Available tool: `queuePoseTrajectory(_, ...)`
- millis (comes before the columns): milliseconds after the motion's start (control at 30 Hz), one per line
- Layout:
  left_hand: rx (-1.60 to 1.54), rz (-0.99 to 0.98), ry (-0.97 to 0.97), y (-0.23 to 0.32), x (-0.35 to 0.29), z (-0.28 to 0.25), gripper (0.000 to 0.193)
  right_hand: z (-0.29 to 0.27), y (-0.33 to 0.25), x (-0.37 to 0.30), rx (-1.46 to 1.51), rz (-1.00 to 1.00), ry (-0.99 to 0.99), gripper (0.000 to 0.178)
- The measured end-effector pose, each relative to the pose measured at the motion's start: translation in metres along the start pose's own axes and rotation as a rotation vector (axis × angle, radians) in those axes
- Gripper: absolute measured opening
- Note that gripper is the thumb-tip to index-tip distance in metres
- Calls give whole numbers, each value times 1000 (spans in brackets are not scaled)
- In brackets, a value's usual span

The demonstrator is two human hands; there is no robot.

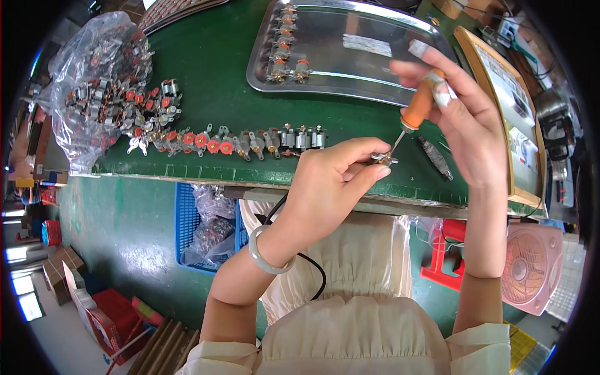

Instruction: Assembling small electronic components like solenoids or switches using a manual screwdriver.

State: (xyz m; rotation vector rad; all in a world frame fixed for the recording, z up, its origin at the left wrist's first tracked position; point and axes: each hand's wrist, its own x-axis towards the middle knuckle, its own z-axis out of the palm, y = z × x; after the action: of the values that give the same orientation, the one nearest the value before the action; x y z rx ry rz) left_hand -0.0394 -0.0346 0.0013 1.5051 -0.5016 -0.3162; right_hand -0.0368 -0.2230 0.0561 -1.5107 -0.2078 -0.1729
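My left hand (334,178), with a pale bangle at its wrist, pinches a small metal switch-like part (384,159) between thumb and fingers near the table's front edge. Above it, my right hand (465,115) grips a screwdriver (420,106) by its orange handle, thumb on one side and fingers raised. The screwdriver's thin shaft slants down to the part, and its tip meets it or nearly so. White tape wraps some right fingertips. To the left of my left hand runs a row of similar metal parts (256,142), several with red discs.
A clear plastic bag (69,119) spills more parts at the left. Several assembled parts line the left side of a metal tray (325,84). A grey knurled tool (435,158) lies right of the screwdriver. A wooden-framed board (528,194) stands at the right; a blue crate (185,231) sits below.
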Motion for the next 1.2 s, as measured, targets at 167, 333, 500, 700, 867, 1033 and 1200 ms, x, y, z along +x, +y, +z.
queuePoseTrajectory(167,33,13,10,1,-1,0,25,-4,-6,4,-792,27,28,41)
queuePoseTrajectory(333,26,20,31,0,-1,0,24,1,-7,2,-390,-128,-29,38)
queuePoseTrajectory(500,32,50,21,-2,-1,1,25,1,-7,0,-363,-127,57,34)
queuePoseTrajectory(700,80,62,26,1,-2,0,25,5,-2,2,-790,-344,203,36)
queuePoseTrajectory(867,83,110,40,-1,-3,1,25,3,-13,0,-168,-97,-92,41)
queuePoseTrajectory(1033,83,133,37,-3,-3,2,24,-4,-23,4,-203,11,-136,18)
queuePoseTrajectory(1200,97,156,57,-4,-2,5,23,2,-14,6,-319,141,-40,33)
